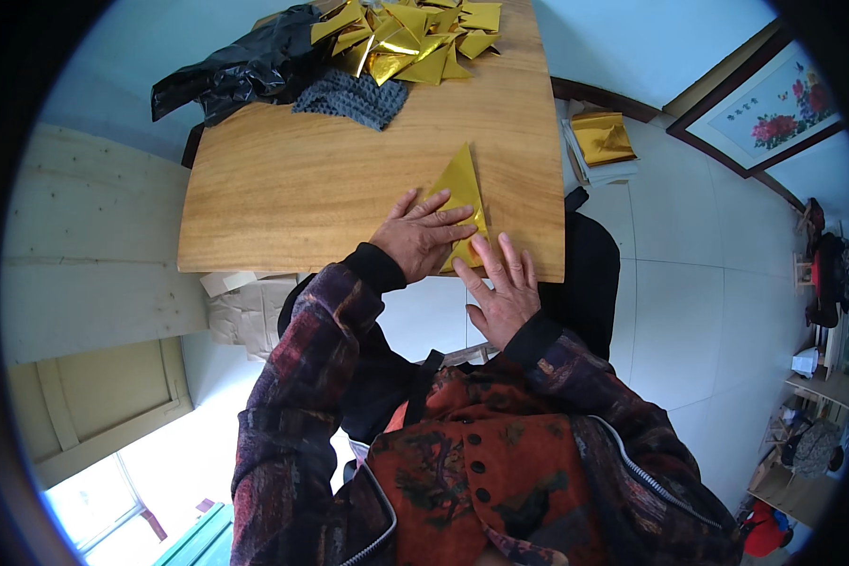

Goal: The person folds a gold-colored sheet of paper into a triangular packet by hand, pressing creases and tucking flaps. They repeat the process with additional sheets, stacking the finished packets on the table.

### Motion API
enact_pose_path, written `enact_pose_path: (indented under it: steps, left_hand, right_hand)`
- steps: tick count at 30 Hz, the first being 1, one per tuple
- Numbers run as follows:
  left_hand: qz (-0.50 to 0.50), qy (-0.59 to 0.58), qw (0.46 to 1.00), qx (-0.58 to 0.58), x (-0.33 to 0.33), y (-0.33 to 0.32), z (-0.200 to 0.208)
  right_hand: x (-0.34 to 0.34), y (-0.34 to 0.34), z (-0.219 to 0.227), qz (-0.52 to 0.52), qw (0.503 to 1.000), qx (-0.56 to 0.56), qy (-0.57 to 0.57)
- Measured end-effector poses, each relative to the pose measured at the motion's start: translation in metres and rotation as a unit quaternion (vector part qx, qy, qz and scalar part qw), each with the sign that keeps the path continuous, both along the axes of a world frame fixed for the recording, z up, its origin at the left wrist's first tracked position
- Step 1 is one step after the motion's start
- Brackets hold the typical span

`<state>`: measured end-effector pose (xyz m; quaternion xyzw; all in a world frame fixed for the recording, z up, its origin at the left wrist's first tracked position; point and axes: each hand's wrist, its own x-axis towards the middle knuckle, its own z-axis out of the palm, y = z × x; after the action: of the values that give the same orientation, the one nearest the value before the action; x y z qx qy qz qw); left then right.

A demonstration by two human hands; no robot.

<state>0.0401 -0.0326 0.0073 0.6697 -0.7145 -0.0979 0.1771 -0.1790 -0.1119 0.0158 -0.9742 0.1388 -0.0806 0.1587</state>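
A sheet of gold foil paper, folded to a tall triangle, lies on the wooden table close to its front edge, its tip pointing away from me. My left hand rests flat across the paper's left and middle part, fingers stretched to the right. At the paper's lower right corner is my right hand, its fingers spread and the index fingertip touching the foil. Part of the paper's lower end is hidden under my left hand.
At the table's far end sits a heap of folded gold paper pieces, beside a black plastic bag and a grey knitted cloth. A stack of gold sheets lies beyond the table's right edge. A framed flower picture leans at the right.
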Motion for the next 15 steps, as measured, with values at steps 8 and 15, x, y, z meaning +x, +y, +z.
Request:
enact_pose_path:
  steps: [8, 15]
  left_hand:
    - [0.003, 0.002, 1.0, -0.018, 0.0, 0.0, -0.003]
    - [0.011, 0.02, 0.999, -0.031, -0.002, 0.0, -0.001]
  right_hand:
    - [-0.007, -0.009, 0.011, 0.02, 0.999, 0.032, -0.033]
    - [-0.009, -0.022, 0.017, -0.106, 0.976, 0.11, -0.154]
